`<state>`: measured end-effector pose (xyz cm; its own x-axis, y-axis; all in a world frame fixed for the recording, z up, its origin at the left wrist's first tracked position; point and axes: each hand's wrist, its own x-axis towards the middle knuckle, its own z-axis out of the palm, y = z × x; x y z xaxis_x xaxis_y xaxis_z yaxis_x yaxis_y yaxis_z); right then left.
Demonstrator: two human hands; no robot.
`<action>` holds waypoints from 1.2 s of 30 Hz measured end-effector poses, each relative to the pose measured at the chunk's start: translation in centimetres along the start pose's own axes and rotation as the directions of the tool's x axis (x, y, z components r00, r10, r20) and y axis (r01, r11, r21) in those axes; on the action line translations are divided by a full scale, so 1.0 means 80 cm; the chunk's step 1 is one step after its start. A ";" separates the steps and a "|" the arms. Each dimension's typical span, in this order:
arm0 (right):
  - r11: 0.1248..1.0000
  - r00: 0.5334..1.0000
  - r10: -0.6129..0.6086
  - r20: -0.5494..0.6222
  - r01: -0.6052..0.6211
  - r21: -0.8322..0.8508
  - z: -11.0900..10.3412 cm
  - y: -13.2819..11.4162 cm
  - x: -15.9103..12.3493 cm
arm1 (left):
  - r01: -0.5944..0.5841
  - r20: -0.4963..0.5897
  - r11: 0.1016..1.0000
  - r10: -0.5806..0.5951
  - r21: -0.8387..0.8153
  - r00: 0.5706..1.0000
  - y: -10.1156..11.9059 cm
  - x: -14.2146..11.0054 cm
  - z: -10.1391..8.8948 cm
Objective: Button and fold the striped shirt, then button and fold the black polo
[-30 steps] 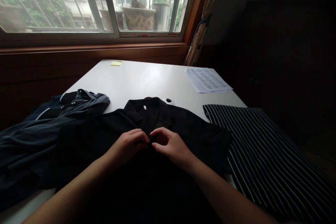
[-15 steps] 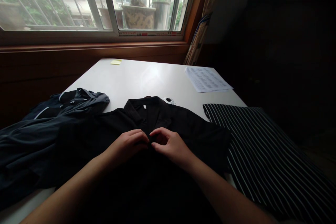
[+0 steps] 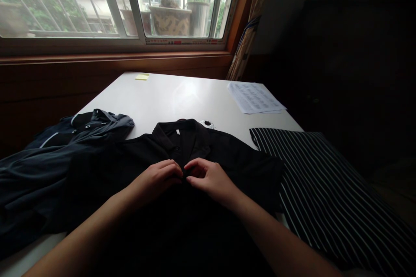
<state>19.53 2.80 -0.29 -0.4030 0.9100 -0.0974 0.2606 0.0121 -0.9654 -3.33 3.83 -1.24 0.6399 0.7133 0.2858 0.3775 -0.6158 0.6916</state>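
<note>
Where the shirt (image 3: 234, 151) opens, half-curled hands (image 3: 160, 175) (image 3: 214, 181) touch it.

Bright window (image 3: 134, 6), heavy shadow rightward

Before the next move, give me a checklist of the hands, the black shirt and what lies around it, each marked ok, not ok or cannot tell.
1. Black shirt laid out on the white table: ok.
2. Left hand and right hand both at the shirt's front, below the collar: ok.
3. Collar closed: not ok, it lies open.
4. Firm grip on the cloth: cannot tell, too dark between the hands.
5. Striped garment apart from the shirt: not ok, a sleeve meets its edge.
6. Papers away from the hands: ok.
</note>
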 end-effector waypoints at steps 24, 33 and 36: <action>0.999 0.999 0.036 -0.021 -0.035 0.040 -0.006 -0.004 0.002 | -0.004 -0.083 1.000 0.004 0.006 0.997 0.011 0.006 0.002; 1.000 1.000 0.008 -0.017 -0.008 0.002 -0.006 -0.004 0.002 | -0.006 -0.088 1.000 0.005 -0.004 0.996 0.009 0.006 0.001; 1.000 1.000 0.003 -0.012 -0.003 -0.007 -0.007 -0.004 0.003 | 0.003 -0.085 1.000 -0.003 -0.002 0.996 0.010 0.006 0.001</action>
<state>19.86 3.22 0.10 -0.3920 0.9148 -0.0971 0.2675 0.0123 -0.9635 -2.65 3.65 -0.63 0.5796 0.7411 0.3389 0.3785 -0.6131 0.6935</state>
